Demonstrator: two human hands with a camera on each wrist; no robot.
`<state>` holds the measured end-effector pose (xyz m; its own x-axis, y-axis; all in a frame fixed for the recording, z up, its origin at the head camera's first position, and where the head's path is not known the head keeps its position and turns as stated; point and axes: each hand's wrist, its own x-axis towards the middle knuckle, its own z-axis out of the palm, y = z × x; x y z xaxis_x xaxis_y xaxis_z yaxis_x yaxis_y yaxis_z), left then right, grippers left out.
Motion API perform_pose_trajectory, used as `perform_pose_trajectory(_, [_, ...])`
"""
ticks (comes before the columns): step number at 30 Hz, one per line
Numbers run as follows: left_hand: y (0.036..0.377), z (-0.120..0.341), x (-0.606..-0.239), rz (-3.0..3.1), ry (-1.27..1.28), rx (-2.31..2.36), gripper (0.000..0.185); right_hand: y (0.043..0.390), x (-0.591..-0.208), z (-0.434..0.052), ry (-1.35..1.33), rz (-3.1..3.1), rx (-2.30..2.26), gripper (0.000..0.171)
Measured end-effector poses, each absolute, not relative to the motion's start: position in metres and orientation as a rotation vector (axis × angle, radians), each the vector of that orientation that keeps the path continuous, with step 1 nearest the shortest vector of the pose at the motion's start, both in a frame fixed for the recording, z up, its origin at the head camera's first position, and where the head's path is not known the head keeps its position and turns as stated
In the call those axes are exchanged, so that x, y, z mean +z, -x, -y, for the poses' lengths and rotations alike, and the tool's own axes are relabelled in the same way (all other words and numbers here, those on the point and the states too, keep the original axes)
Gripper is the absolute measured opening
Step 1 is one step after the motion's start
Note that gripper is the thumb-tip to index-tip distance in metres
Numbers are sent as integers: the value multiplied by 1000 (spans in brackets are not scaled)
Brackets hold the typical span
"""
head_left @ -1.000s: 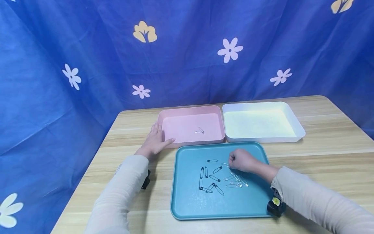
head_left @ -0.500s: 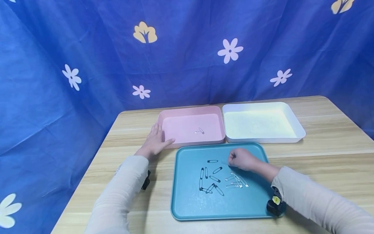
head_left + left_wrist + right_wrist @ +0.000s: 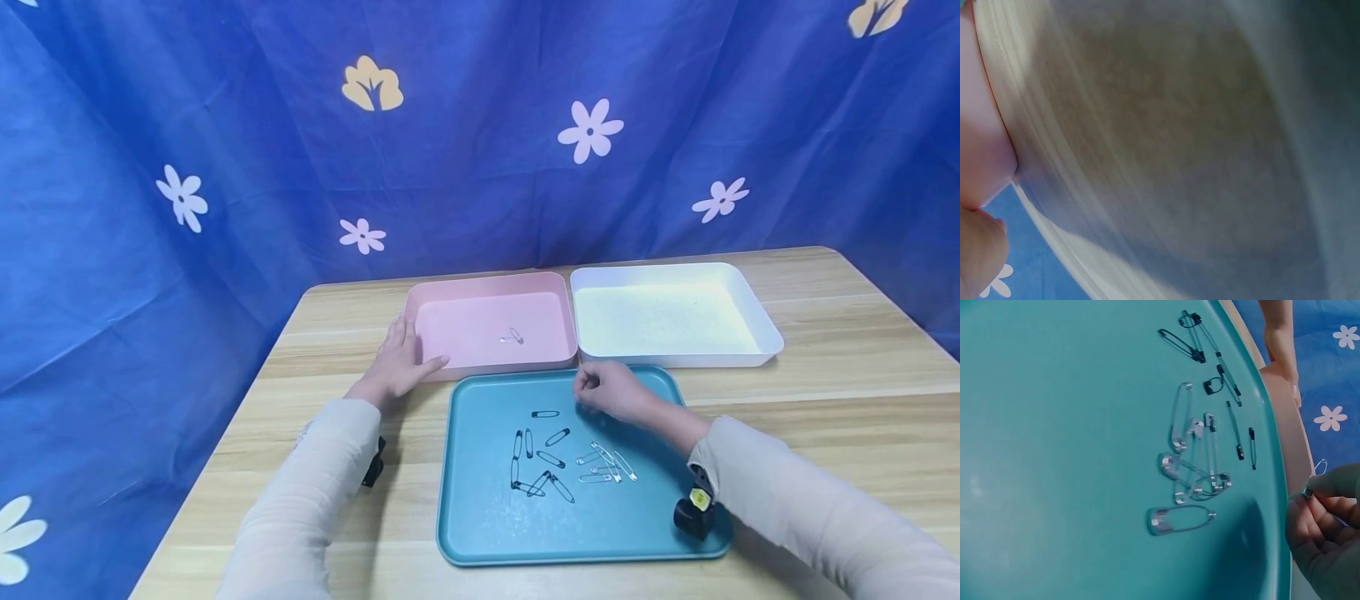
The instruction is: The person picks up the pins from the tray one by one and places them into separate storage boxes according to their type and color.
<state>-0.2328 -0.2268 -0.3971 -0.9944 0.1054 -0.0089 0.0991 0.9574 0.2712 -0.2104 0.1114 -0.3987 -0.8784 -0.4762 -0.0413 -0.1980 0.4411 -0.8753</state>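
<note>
My right hand [image 3: 600, 389] hovers over the far edge of the teal tray [image 3: 480, 525], fingers curled, pinching a silver safety pin [image 3: 1317, 472] between thumb and fingertips. Several black safety pins [image 3: 536, 450] and silver safety pins [image 3: 606, 465] lie scattered on the tray's middle. My left hand [image 3: 397, 358] rests flat on the table against the left wall of the pink tray [image 3: 442, 287], fingers straight. One silver pin [image 3: 512, 336] lies inside the pink tray. The left wrist view is blurred, showing only the pink tray's wall [image 3: 979, 125] and table.
A white tray [image 3: 757, 308] stands right of the pink one, with nothing visible in it. All three trays sit on a wooden table [image 3: 840, 367] in front of a blue flowered curtain [image 3: 225, 167]. Wrist cameras are strapped to both sleeves.
My right hand has lifted from the silver pins and moved left and toward the pink tray, carrying one pin. The left hand has not moved.
</note>
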Motion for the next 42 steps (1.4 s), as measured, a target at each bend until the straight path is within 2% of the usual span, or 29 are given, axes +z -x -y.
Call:
perform_pose_trajectory(6, [232, 227, -396, -3082, -160, 413, 101, 216, -392, -107, 586, -2447, -1440, 1])
perform_pose_trajectory(25, [233, 228, -397, -3067, -151, 426, 102, 240, -377, -85, 538, -2489, -1543, 5])
perform_pose_trajectory(42, [234, 228, -399, -3097, -169, 433, 100, 271, -377, -54, 443, -2519, -1524, 14])
